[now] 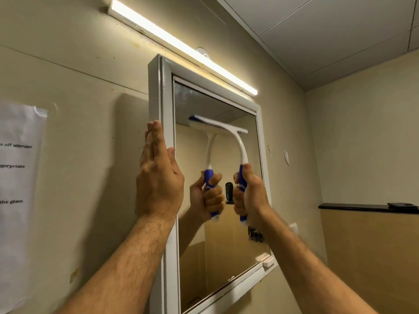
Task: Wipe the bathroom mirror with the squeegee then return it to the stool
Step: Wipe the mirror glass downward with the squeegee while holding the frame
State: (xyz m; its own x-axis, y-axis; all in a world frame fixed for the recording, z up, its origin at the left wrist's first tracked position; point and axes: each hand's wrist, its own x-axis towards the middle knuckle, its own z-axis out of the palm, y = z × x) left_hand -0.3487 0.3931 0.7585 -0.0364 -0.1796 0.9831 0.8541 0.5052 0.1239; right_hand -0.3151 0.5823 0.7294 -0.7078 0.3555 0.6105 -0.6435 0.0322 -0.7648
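**Squeegee on glass, upper half of mirror**

Head view:

- My right hand (pixel 250 196) is wrapped tight round the squeegee (pixel 240 152) handle, thumb up along the grip. Handle is blue, rubbery-looking with white trim; neck is smooth white plastic, curved like a swan neck, ending in a straight white blade bar.
- Blade bar sits against the mirror (pixel 217 223) glass in its upper half, tilted slightly down to the right. Its reflection meets it edge to edge, with a blue strip showing at the reflected left end.
- My left hand (pixel 158 175) is flat, fingers straight and together, pressed on the outer side of the mirror's left frame (pixel 166 109), thumb on the frame's front face. Holding nothing.
- Frame is white, boxy, painted; paint looks a bit scuffed. Glass near the top left corner looks hazy/smeared.
- A small white block (pixel 268 261) sits at the frame's lower right corner.
- Room: beige matte walls with small specks, white panelled ceiling. A lit tube light (pixel 181 45) runs along the wall just above the frame.
- Printed paper notice (pixel 18 177) is stuck on the wall, left, slightly wrinkled; text only partly legible.
- Dark ledge (pixel 353 206) on the right wall above a tan panel, with a flat dark object (pixel 402 205) on it; can't tell what.
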